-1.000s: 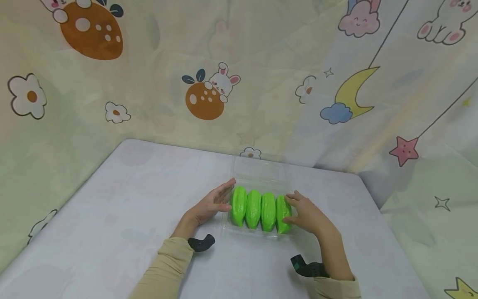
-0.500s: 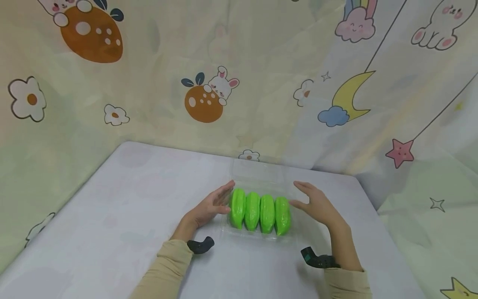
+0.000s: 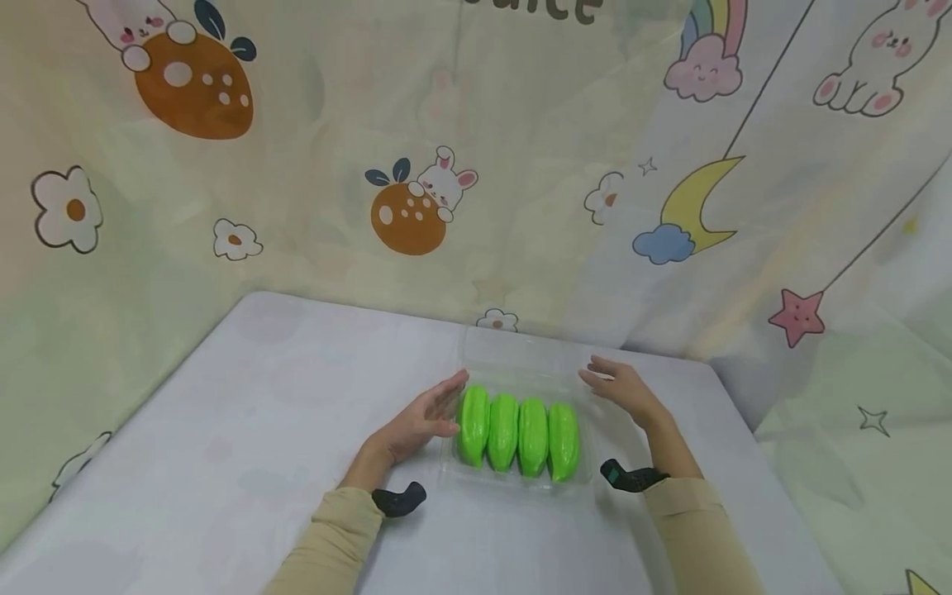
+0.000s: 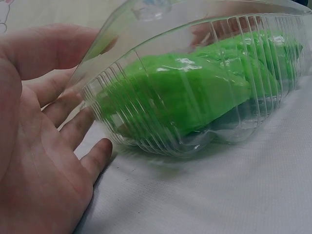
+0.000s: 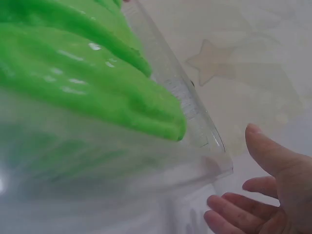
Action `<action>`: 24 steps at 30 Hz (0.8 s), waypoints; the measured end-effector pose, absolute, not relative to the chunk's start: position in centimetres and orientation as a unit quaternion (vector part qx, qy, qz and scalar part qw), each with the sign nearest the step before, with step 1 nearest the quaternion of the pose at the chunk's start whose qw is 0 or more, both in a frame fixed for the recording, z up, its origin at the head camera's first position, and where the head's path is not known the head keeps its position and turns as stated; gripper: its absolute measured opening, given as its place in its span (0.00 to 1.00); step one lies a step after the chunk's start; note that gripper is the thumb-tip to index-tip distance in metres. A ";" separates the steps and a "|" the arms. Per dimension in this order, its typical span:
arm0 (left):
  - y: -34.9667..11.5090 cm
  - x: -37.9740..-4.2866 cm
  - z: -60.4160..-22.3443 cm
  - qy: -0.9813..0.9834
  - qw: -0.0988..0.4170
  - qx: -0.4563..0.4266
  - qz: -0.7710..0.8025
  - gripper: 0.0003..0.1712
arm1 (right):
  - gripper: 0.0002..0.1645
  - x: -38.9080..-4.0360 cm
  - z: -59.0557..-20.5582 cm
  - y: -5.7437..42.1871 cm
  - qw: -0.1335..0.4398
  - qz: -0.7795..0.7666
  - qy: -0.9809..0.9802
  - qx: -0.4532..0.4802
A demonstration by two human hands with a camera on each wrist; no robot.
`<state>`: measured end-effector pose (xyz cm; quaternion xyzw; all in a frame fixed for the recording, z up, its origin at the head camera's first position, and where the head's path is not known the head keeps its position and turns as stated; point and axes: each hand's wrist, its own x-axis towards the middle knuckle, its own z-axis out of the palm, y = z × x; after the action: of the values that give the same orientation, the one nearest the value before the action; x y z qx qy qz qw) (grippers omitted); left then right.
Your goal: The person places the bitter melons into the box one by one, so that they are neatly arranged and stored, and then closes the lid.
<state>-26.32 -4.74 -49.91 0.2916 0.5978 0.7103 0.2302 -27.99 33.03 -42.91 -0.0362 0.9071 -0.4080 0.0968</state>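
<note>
Several glossy green banana-shaped pieces [image 3: 503,431] lie side by side in a clear plastic clamshell box [image 3: 516,485]. Its transparent lid [image 3: 513,351] is folded back toward the wall. My left hand [image 3: 418,423] is at the box's left side, thumb and fingers spread; in the left wrist view its fingers [image 4: 73,105] come right up to the ribbed wall. My right hand [image 3: 621,391] hovers off the far right corner, fingers loosely extended and holding nothing. The right wrist view shows the right hand [image 5: 265,195] beside the box's corner, a small gap between them.
The box stands on a white-covered table [image 3: 297,397] toward its far side. A cartoon-printed curtain [image 3: 312,165] hangs close behind the table's back edge. Black wrist cameras [image 3: 399,500] jut inward from both forearms.
My right hand has let go of the rightmost green piece and moved away to the right, then back toward the lid's hinge. The left hand stays beside the box. The head view tilts slightly up.
</note>
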 end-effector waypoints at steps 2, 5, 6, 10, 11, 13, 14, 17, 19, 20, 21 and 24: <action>-4.7 -26.3 -49.9 0.599 0.230 0.292 0.709 0.51 | 0.46 -28.5 -43.4 33.1 0.123 -0.433 0.893 -0.018; -4.7 -26.3 -50.0 0.599 0.229 0.294 0.708 0.50 | 0.46 -29.1 -43.9 33.3 0.149 -0.456 0.877 0.003; -4.6 -26.3 -50.0 0.600 0.229 0.295 0.708 0.50 | 0.46 -29.3 -44.0 33.3 0.155 -0.462 0.873 0.009; -4.6 -26.4 -50.0 0.602 0.227 0.294 0.707 0.50 | 0.46 -29.9 -44.6 33.3 0.181 -0.481 0.858 0.010; -4.6 -26.4 -50.1 0.603 0.227 0.294 0.706 0.50 | 0.46 -30.0 -44.7 33.2 0.186 -0.489 0.852 0.011; -4.6 -26.3 -50.1 0.604 0.226 0.292 0.706 0.50 | 0.46 -30.1 -44.8 33.1 0.192 -0.500 0.844 0.015; -4.6 -26.3 -50.1 0.605 0.227 0.291 0.706 0.50 | 0.46 -30.1 -44.9 33.1 0.194 -0.505 0.841 0.015; -4.6 -26.3 -50.1 0.605 0.226 0.291 0.706 0.50 | 0.45 -30.2 -45.0 33.0 0.194 -0.518 0.833 0.019; -4.6 -26.3 -50.1 0.604 0.227 0.292 0.706 0.50 | 0.44 -30.2 -45.1 33.0 0.193 -0.515 0.835 0.016; -4.7 -26.3 -50.1 0.603 0.227 0.293 0.707 0.50 | 0.43 -30.2 -45.1 33.0 0.192 -0.516 0.835 0.015; -4.7 -26.3 -50.1 0.602 0.227 0.294 0.707 0.50 | 0.43 -30.2 -45.1 33.0 0.192 -0.514 0.836 0.012; -4.7 -26.3 -50.1 0.599 0.228 0.297 0.708 0.50 | 0.42 -30.2 -45.0 32.9 0.191 -0.513 0.837 0.006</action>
<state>-26.29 -4.73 -50.05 0.2970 0.5990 0.7079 0.2280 -30.18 32.94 -45.02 0.0061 0.8370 -0.5129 0.1907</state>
